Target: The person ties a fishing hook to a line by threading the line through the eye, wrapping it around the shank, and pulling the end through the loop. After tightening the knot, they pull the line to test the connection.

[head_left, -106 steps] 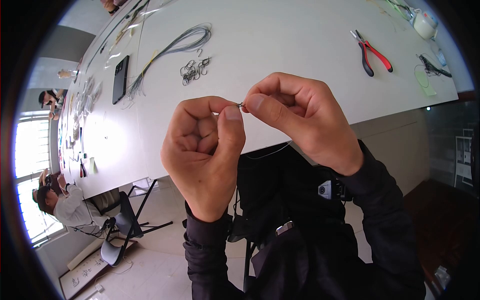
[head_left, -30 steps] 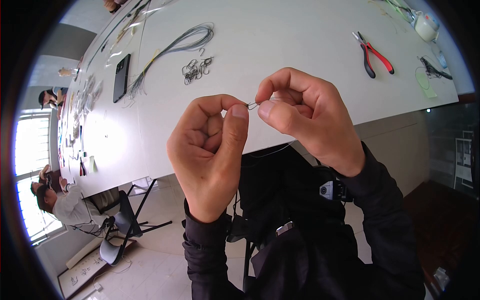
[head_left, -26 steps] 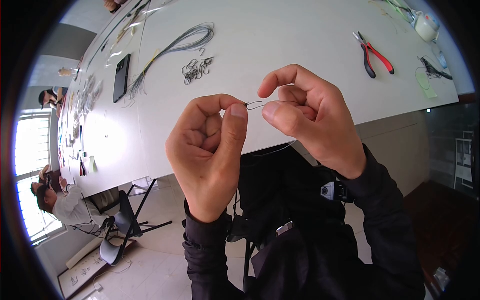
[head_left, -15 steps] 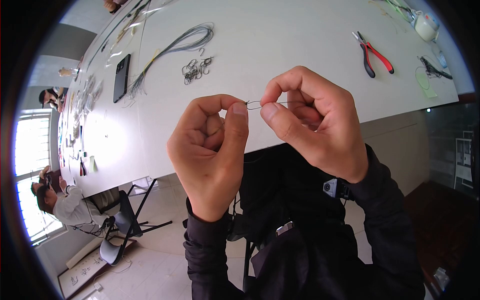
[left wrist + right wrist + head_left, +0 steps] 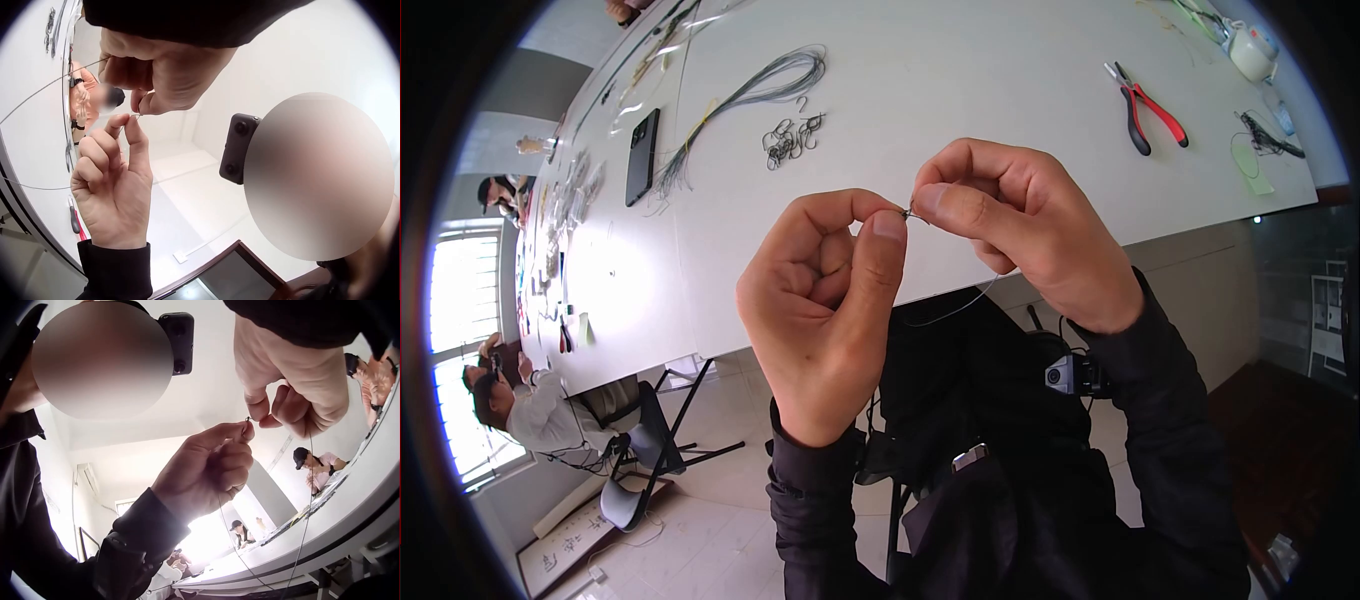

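The left hand (image 5: 820,310) pinches a small dark hook-like piece (image 5: 908,213) between thumb and forefinger, its other fingers curled in. Close against it, the right hand (image 5: 1040,225) pinches the thin line at that piece; its exact hold is partly hidden by the fingertips. A loose length of line (image 5: 962,314) hangs below the hands. The right wrist view shows the dark tip (image 5: 248,419) at the left fingertips, and line (image 5: 309,506) running down from the right hand (image 5: 294,375). In the left wrist view, line (image 5: 37,92) curves away from the left hand (image 5: 169,69).
On the white table (image 5: 960,70) lie a pile of dark hooks (image 5: 790,142), a bundle of grey lines (image 5: 770,80), a phone (image 5: 642,158) and red-black pliers (image 5: 1142,108). A small white pot (image 5: 1251,52) stands far right. Other people sit at the left.
Compared with half a second ago, the right thumb and forefinger have come in closer to the left fingertips, and the open loop of line between the hands has shrunk. The left hand has shifted slightly right.
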A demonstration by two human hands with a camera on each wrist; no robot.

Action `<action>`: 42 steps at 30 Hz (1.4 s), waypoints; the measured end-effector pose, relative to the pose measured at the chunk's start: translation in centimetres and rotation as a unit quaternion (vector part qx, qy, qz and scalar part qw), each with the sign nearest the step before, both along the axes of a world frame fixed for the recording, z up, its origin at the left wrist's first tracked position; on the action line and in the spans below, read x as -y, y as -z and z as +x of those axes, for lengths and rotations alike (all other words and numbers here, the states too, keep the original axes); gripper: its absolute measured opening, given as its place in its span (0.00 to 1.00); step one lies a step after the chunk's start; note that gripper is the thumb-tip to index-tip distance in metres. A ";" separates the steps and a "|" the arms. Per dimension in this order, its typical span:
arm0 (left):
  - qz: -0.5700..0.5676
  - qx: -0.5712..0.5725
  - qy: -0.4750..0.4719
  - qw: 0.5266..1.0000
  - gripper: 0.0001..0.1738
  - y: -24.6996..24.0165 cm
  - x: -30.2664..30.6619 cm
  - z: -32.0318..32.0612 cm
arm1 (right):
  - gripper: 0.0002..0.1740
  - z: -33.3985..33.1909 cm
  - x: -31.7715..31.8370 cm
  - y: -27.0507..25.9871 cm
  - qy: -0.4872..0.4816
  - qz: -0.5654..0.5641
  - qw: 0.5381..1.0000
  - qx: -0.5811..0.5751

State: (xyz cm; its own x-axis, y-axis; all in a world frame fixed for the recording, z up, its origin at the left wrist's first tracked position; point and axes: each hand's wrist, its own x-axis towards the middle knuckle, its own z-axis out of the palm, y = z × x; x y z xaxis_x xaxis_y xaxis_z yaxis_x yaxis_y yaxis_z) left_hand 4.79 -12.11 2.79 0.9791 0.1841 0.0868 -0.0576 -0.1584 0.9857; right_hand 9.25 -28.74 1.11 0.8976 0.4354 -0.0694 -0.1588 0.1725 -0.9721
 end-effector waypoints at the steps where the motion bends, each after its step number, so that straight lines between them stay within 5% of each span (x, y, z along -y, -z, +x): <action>1: -0.002 0.002 0.001 1.000 0.06 0.0 0.0 0.0 | 0.12 0.0 0.0 0.1 -0.003 0.008 1.000 -0.006; 18: -0.013 -0.008 -0.023 1.000 0.06 -0.5 0.5 -0.1 | 0.10 -0.3 -0.7 0.3 0.009 -0.017 1.000 -0.004; 28: 0.013 0.017 -0.061 0.998 0.05 0.1 0.3 0.0 | 0.07 -1.5 -1.5 0.7 0.064 -0.088 0.986 0.127; 33: 0.037 0.048 -0.066 0.996 0.07 0.6 0.2 0.1 | 0.05 -2.5 -1.9 0.7 0.111 -0.138 0.955 0.240; 36: 0.056 0.067 -0.071 0.994 0.05 1.0 0.3 0.3 | 0.07 -2.4 -2.2 1.4 0.163 -0.197 0.887 0.385; 42: 0.147 0.067 -0.071 0.984 0.03 1.5 0.2 0.3 | 0.09 -2.5 -1.5 -0.2 0.152 -0.291 0.835 0.442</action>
